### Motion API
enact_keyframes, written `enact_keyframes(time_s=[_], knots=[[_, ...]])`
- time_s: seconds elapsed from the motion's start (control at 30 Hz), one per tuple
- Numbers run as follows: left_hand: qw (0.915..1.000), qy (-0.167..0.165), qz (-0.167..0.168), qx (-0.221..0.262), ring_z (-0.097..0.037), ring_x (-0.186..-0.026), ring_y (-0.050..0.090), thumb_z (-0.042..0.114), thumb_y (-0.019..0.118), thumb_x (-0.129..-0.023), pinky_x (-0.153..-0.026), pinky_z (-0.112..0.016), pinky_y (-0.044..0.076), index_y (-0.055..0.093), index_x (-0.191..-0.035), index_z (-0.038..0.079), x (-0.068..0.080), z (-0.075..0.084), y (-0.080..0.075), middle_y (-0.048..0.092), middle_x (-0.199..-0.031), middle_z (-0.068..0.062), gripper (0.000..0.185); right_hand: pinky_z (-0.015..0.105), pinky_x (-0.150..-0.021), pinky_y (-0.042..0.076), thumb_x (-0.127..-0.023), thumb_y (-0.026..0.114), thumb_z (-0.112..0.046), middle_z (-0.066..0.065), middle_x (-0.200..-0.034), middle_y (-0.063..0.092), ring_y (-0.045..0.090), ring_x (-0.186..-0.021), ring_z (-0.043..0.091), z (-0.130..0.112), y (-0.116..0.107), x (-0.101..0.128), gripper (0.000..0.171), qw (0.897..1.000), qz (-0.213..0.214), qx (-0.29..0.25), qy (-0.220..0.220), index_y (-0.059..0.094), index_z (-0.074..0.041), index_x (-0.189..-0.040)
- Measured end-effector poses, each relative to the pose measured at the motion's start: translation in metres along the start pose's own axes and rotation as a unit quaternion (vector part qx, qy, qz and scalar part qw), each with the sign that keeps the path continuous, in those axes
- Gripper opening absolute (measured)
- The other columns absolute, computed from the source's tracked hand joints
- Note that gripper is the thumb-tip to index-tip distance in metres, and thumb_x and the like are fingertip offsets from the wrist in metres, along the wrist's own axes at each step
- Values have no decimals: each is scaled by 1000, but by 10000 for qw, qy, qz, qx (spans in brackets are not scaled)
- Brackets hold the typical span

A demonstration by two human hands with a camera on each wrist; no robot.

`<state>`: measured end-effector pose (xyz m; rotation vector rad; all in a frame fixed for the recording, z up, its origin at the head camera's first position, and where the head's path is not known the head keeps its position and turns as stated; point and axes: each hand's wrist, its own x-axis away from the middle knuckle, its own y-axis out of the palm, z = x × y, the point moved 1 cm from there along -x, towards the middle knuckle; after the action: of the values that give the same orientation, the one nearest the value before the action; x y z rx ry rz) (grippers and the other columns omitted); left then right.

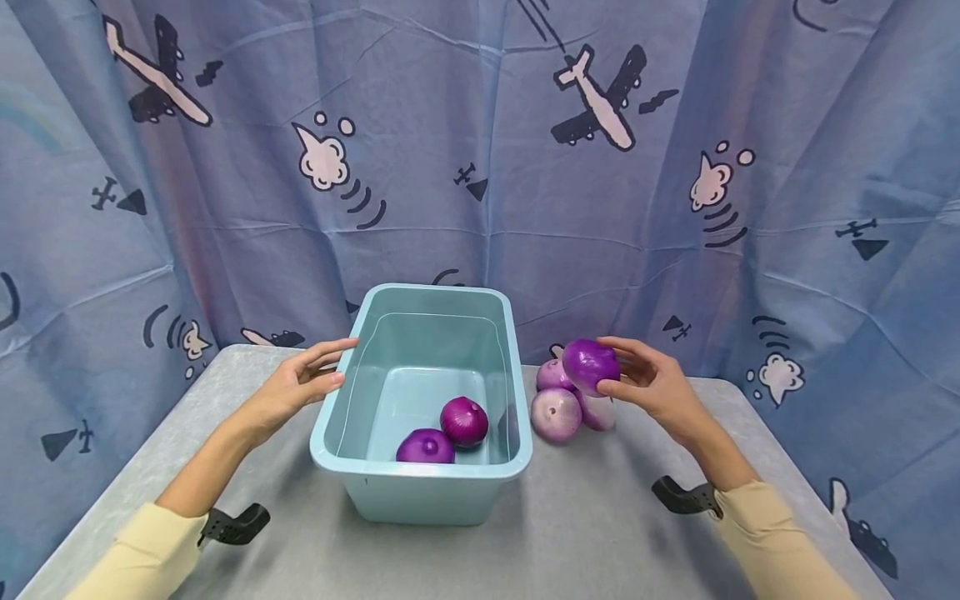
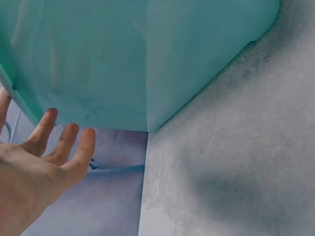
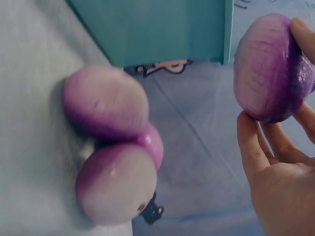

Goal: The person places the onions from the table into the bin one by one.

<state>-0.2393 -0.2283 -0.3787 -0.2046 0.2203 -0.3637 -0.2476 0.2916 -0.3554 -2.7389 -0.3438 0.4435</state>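
**Lifting an onion across to the tub**

My right hand (image 1: 651, 385) has its fingers and thumb curled round a purple onion (image 1: 590, 364), holding it up in the air just right of the blue tub (image 1: 420, 487) and above the three onions (image 1: 557, 413) left on the table (image 1: 585, 533). From the right wrist view the grip sits on one side of the bulb, fingertips on top and thumb below, with the palm not yet cupping it. My left hand (image 1: 298, 385) lies spread and relaxed, fingers straight, against the tub's left wall near the rim; it holds nothing.

Two onions (image 1: 447, 432) already lie inside, at the near end of the tub floor, touching each other.

As I judge it, doing this step well means keeping the bulb high enough to pass the right rim, then lowering it toward the bare far part of the floor instead of letting go from up here, since a round onion would bounce or knock the pair below. The skin looks smooth, so I would keep the pinch firm. The flat left hand should keep the light tub from sliding
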Motion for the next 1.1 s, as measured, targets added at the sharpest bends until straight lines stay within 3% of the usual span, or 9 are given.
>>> enact_keyframes(time_s=[0.2, 0.5, 0.87, 1.1], knots=[[9999, -71, 60, 61, -35, -133, 45, 16, 62, -102, -95, -36, 48, 45, -153, 9, -1, 0, 0, 41, -153, -20, 54, 31, -90, 53, -91, 77, -5, 17, -140, 54, 61, -116, 24, -11, 11, -7, 57, 9996, -162, -167, -149, 56, -9, -144], [9998, -54, 79, 152, -29, -127, 52, 15, 62, -102, -94, -36, 50, 45, -153, 8, -1, -1, 0, 42, -152, -21, 53, 32, -93, 52, -91, 77, -2, 16, -140, 54, 61, -119, 26, -20, 26, -19, 58, 9980, -340, -418, -343, 56, -8, -144], [9996, -230, 124, 61, -38, -131, 47, 19, 63, -103, -98, -51, 44, 44, -154, 10, -1, -1, 2, 40, -154, -21, 55, 34, -96, 50, -88, 79, -2, 16, -140, 55, 59, -122, 30, -39, 44, -34, 59, 9948, -609, -579, -581, 57, -8, -143], [9997, -222, 114, 78, -34, -128, 51, 19, 63, -103, -96, -45, 47, 44, -154, 10, -2, 0, 2, 42, -153, -20, 56, 37, -95, 51, -86, 81, -3, 15, -138, 58, 59, -121, 31, -54, 54, -42, 62, 9923, -798, -667, -667, 57, -7, -143]])
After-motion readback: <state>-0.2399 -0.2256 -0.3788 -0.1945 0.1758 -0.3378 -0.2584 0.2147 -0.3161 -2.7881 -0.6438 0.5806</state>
